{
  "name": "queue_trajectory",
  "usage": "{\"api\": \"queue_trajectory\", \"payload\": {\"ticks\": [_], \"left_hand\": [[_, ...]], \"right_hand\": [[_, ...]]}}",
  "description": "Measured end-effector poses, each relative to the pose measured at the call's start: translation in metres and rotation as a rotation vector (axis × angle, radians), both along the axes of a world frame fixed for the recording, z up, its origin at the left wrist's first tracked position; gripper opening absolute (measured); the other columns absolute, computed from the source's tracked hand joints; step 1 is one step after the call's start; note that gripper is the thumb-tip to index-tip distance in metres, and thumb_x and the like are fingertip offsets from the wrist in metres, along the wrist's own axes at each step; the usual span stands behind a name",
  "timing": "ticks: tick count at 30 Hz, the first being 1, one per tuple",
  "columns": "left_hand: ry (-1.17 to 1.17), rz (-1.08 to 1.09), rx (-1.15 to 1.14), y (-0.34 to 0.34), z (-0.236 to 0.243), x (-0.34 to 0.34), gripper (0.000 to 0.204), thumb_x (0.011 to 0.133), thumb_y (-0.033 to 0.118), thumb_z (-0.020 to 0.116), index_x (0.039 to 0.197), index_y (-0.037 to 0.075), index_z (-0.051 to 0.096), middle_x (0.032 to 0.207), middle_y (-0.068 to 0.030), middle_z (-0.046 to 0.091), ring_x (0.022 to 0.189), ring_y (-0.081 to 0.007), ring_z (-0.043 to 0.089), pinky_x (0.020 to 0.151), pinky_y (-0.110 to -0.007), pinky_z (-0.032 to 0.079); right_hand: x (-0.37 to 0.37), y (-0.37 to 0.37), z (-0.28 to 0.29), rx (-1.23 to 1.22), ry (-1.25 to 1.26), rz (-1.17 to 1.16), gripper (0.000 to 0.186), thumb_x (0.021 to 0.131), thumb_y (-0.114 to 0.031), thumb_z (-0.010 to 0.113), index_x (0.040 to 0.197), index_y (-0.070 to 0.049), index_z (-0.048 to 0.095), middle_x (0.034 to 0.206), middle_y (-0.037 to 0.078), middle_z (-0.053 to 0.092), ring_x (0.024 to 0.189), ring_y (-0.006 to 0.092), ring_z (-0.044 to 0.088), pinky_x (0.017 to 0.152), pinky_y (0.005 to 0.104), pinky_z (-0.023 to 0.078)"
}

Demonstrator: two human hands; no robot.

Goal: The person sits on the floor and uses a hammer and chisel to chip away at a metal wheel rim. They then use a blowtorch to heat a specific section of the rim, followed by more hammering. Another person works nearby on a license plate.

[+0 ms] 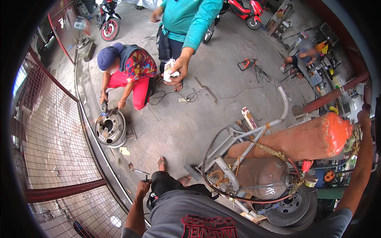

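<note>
My left hand [143,188] is closed around the dark grip of a thin metal tool [139,171], low beside my dark trousers; its exact kind is unclear. Far to the right, my right arm is raised, and my right hand [363,116] rests against a dark red post [368,95], its fingers hard to make out in the dim rim. Below that arm lie an orange gas cylinder [293,137] and a brown gas cylinder [258,176] on a grey tubular cart [238,139]. A hose [203,160] loops around the cart, and a pressure gauge [310,181] sits by the valves.
A crouching person [137,69] holds an angle grinder [104,108] on a steel wheel rim [111,129]. Another person [184,23] stands holding a crumpled white packet [170,70]. Cables [190,96] cross the concrete. Wire mesh fencing [59,146] runs along the left; a tyre [291,206] lies beside the cart.
</note>
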State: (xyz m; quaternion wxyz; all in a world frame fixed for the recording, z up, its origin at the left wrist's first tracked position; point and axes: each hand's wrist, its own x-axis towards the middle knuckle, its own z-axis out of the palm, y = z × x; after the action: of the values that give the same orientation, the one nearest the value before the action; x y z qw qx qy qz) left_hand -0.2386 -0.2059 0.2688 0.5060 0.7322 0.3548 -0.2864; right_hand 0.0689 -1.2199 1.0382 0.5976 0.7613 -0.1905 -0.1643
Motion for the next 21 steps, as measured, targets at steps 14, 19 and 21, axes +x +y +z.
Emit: {"api": "queue_trajectory", "payload": {"ticks": [14,19,21], "left_hand": [[0.071,-0.202,-0.039,0.09,0.028,0.058,0.06,0.095,0.049,0.067,0.127,-0.002,0.069,0.094,-0.0126,0.071,0.077,-0.0183,0.063,0.066,-0.033,0.05],[0.385,-0.263,-0.131,0.122,0.029,0.107,0.065,0.097,0.052,0.062,0.141,0.004,0.061,0.11,-0.0134,0.07,0.09,-0.0223,0.067,0.072,-0.039,0.053],[0.227,-0.201,-0.129,0.153,0.009,0.106,0.069,0.098,0.055,0.058,0.144,0.004,0.058,0.116,-0.0137,0.07,0.098,-0.026,0.068,0.078,-0.04,0.054]], "right_hand": [[-0.193,0.554,-0.287,2.449,0.915,-0.356,0.051,0.106,-0.042,0.057,0.139,-0.003,0.058,0.129,0.019,0.066,0.122,0.0311,0.064,0.105,0.039,0.051],[-0.301,0.611,-0.579,2.105,-0.477,-0.992,0.059,0.109,-0.055,0.035,0.12,-0.007,0.067,0.113,0.013,0.072,0.109,0.03,0.067,0.102,0.0423,0.048],[-0.302,0.637,-0.687,1.98,-0.713,-0.857,0.064,0.105,-0.064,0.044,0.133,-0.009,0.064,0.127,0.012,0.067,0.124,0.0254,0.059,0.104,0.0382,0.046]]}}
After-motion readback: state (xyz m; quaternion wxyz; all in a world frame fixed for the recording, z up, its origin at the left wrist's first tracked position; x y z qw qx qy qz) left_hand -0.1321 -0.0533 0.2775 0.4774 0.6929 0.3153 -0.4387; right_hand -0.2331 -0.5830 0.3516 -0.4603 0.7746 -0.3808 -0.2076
